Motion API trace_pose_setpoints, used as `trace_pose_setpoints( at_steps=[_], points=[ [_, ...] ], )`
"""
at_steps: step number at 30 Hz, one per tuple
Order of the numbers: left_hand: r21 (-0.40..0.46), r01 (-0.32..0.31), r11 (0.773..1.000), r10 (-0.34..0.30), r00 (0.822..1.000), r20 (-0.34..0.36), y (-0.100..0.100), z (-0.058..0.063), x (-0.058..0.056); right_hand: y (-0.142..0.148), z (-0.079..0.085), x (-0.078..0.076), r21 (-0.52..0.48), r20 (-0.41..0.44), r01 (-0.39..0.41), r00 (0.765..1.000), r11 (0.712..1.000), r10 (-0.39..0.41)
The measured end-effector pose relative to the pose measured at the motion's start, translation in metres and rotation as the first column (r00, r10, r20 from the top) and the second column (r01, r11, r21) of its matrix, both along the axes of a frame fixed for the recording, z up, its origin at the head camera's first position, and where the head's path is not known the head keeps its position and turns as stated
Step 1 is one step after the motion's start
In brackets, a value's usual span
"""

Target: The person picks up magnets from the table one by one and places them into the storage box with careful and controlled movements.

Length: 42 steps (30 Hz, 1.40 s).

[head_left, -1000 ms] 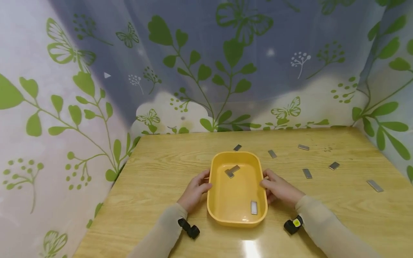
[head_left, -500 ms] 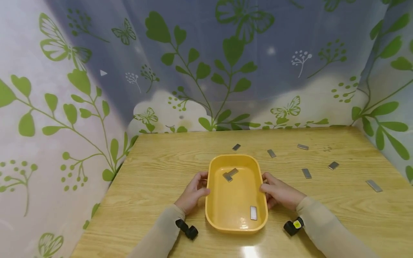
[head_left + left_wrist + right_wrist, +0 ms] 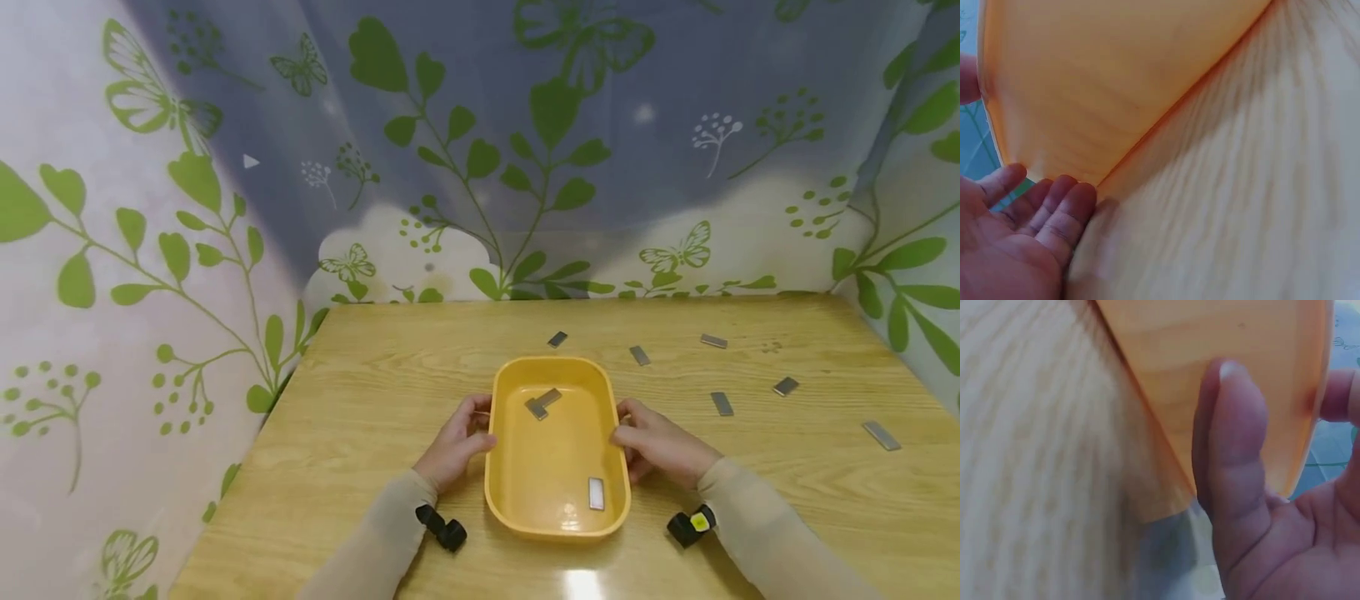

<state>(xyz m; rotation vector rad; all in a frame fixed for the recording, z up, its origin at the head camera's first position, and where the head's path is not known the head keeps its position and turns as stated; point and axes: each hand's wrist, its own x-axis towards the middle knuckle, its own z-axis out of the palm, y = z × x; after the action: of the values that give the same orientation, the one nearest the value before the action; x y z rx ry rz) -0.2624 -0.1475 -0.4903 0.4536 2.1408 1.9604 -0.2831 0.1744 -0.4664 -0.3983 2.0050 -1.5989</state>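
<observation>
Yellow bin (image 3: pixel 555 458): on the counter (image 3: pixel 360 400) in front of the person, open side up, btwn both hands; can't tell if base sits fully flat.
L hand (image 3: pixel 455 444): holding bin's left wall, thumb at rim, other fingertips agst outside.
R hand (image 3: pixel 663 442): same grip on right wall, thumb at rim, fingers along outside.
In bin: two overlapping metal pcs (image 3: pixel 536 408) nr far end, left of ctr; one bright pc (image 3: pixel 596 493) alone nr the near right corner.
Loose on counter: six grey pcs, spaced apart. Back pc (image 3: pixel 557 339) lies just beyond bin's far rim; the others spread to the person's right, w/ end pc (image 3: pixel 881 435) farthest out.
Sleeves: beige cloth (image 3: pixel 375 533) on both arms, black wrist gear (image 3: pixel 441 528) on each.
Behind: hanging fabric (image 3: pixel 645 183), blue & white, green leaf/butterfly print, meeting counter's back edge.
</observation>
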Motion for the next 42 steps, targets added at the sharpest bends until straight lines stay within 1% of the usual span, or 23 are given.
trace_pose_setpoints(
  at_steps=[3,4,7,9,11,13,15,18,22,26,30,33,36,39,42],
  points=[
    [-0.044,-0.018,0.999,0.020,0.999,0.031,0.000,0.006,0.000,0.002,0.004,-0.001,-0.006,-0.023,0.015,1.000,1.000,-0.015],
    [-0.061,-0.036,0.997,0.039,0.998,0.039,0.000,0.009,-0.001,0.002,0.005,-0.002,-0.010,-0.024,0.021,0.999,1.000,-0.021],
    [-0.105,-0.117,0.988,0.122,0.992,0.040,0.001,0.016,-0.004,0.003,0.010,-0.004,-0.019,-0.034,0.046,0.998,0.999,-0.047],
    [-0.128,-0.183,0.975,0.189,0.981,0.036,0.002,0.022,-0.007,0.003,0.012,-0.005,-0.019,-0.046,0.069,0.997,0.997,-0.069],
    [-0.136,-0.237,0.962,0.244,0.969,0.036,0.004,0.027,-0.009,0.003,0.014,-0.006,-0.015,-0.047,0.098,0.994,0.995,-0.098],
    [-0.137,-0.272,0.953,0.280,0.959,0.044,0.006,0.032,-0.011,0.003,0.014,-0.006,-0.016,-0.050,0.117,0.992,0.993,-0.117],
    [-0.139,-0.295,0.945,0.304,0.951,0.056,0.007,0.033,-0.013,0.002,0.014,-0.006,-0.019,-0.053,0.132,0.990,0.991,-0.132],
    [-0.144,-0.292,0.945,0.305,0.949,0.077,0.008,0.030,-0.017,0.002,0.013,-0.005,-0.023,-0.062,0.137,0.988,0.990,-0.138],
    [-0.134,-0.266,0.955,0.280,0.955,0.100,0.008,0.026,-0.020,0.002,0.012,-0.006,-0.024,-0.066,0.142,0.988,0.990,-0.143],
    [-0.118,-0.259,0.959,0.270,0.958,0.097,0.009,0.028,-0.021,0.004,0.011,-0.008,-0.018,-0.080,0.135,0.987,0.991,-0.136],
    [-0.097,-0.244,0.965,0.254,0.960,0.114,0.012,0.029,-0.020,0.013,0.013,-0.013,0.022,-0.119,0.113,0.987,0.993,-0.110],
    [-0.080,-0.234,0.969,0.243,0.961,0.135,0.014,0.028,-0.020,0.023,0.018,-0.025,0.085,-0.171,0.131,0.979,0.988,-0.115],
    [-0.066,-0.240,0.969,0.247,0.959,0.140,0.014,0.026,-0.021,0.031,0.026,-0.040,0.169,-0.237,0.181,0.962,0.969,-0.138],
    [-0.068,-0.251,0.966,0.258,0.957,0.132,0.013,0.025,-0.022,0.035,0.031,-0.055,0.265,-0.309,0.231,0.940,0.936,-0.145],
    [-0.075,-0.255,0.964,0.263,0.956,0.126,0.012,0.025,-0.022,0.036,0.032,-0.070,0.349,-0.347,0.267,0.927,0.898,-0.141]
  ],
)
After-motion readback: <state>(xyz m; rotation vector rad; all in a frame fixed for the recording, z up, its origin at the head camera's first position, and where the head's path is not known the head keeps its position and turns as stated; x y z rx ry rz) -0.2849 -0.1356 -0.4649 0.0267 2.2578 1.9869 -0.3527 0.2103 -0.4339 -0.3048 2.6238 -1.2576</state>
